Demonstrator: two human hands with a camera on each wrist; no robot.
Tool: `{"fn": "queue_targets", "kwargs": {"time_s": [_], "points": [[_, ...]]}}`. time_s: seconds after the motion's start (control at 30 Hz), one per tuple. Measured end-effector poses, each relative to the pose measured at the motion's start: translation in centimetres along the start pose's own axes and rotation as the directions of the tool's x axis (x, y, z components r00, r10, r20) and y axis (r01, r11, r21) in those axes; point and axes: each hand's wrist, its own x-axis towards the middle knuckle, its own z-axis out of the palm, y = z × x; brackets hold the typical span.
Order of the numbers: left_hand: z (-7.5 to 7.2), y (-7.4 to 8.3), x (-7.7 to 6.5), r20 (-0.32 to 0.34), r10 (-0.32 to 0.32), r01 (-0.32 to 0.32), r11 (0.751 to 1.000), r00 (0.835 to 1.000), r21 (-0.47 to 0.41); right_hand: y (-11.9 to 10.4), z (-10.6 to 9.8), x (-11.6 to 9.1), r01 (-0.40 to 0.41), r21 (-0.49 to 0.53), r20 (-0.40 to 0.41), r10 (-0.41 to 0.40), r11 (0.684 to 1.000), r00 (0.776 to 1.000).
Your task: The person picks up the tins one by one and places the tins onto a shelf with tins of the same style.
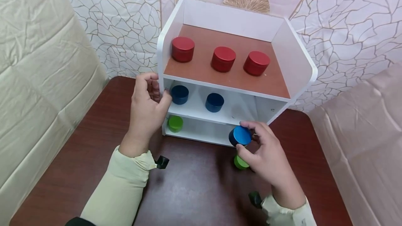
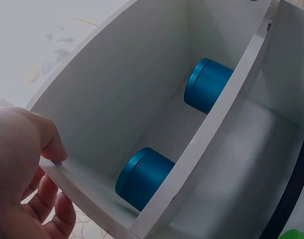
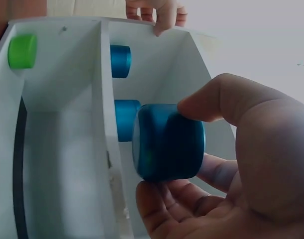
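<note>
A round blue tin (image 1: pixel 240 136) is held between the thumb and fingers of my right hand (image 1: pixel 268 154), in front of the lower right part of a white shelf unit (image 1: pixel 296 53). The right wrist view shows this tin (image 3: pixel 169 144) close up, tilted. My left hand (image 1: pixel 146 112) grips the unit's left side panel, its thumb at the front edge and its other fingers outside. On the middle shelf stand two blue tins, one at the left (image 1: pixel 180 94) and one near the centre (image 1: pixel 215 102). A green tin (image 1: pixel 241 162) lies below my right hand, partly hidden by it.
Three red tins, at the left (image 1: pixel 183 49), middle (image 1: pixel 223 59) and right (image 1: pixel 256 63), stand on the brown top shelf. Another green tin (image 1: pixel 175 123) is at the left of the bottom shelf. Dark wood table (image 1: pixel 188 184) underneath; patterned cloth walls (image 1: pixel 125 20) behind.
</note>
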Motion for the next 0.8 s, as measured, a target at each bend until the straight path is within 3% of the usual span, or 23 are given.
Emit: {"fn": "queue_targets", "kwargs": {"time_s": [0.23, 0.8], "points": [[0.0, -0.1, 0.0, 0.000, -0.003, 0.003, 1.000, 1.000, -0.003, -0.8, -1.0, 1.5, 0.014, -0.074, 0.018, -0.013, 0.997, 1.000], [0.1, 0.1, 0.0, -0.004, 0.001, -0.001, 1.000, 1.000, 0.001, -2.7, -2.2, 5.3, -0.115, -0.192, 0.131, 0.141, 0.975, 0.981]]}}
